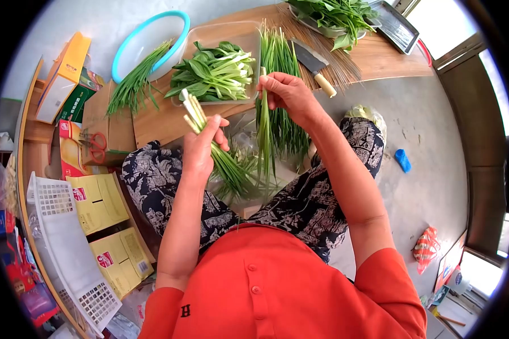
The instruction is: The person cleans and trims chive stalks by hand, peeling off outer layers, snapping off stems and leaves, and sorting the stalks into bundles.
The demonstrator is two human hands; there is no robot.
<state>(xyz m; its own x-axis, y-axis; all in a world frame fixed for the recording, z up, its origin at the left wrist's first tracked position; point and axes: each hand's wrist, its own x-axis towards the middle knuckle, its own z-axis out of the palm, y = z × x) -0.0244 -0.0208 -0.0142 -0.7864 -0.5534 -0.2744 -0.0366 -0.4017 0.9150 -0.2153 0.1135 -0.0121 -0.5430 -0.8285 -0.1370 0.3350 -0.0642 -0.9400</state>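
Observation:
My left hand point(199, 151) is closed around a bunch of Chinese chives point(232, 172), their pale cut ends pointing up and the green blades hanging down over my lap. In front of my right knee, my right hand point(291, 97) pinches the pale end of a few more chives point(264, 141) between thumb and fingers. Behind that hand lies a large pile of long chives point(278, 51), draped over the table edge. A clear plastic box point(232, 29) holds leafy greens point(212, 73) just beyond my left hand. Under both hands, trimmings and a plastic bag are partly hidden.
A kitchen knife point(313, 63) with a wooden handle lies right of the pile on the wooden table point(387, 68). A blue-rimmed basin point(117, 62) holds more chives. Red-handled scissors point(98, 146) sit by cartons at left. A white basket point(68, 243) stands nearby.

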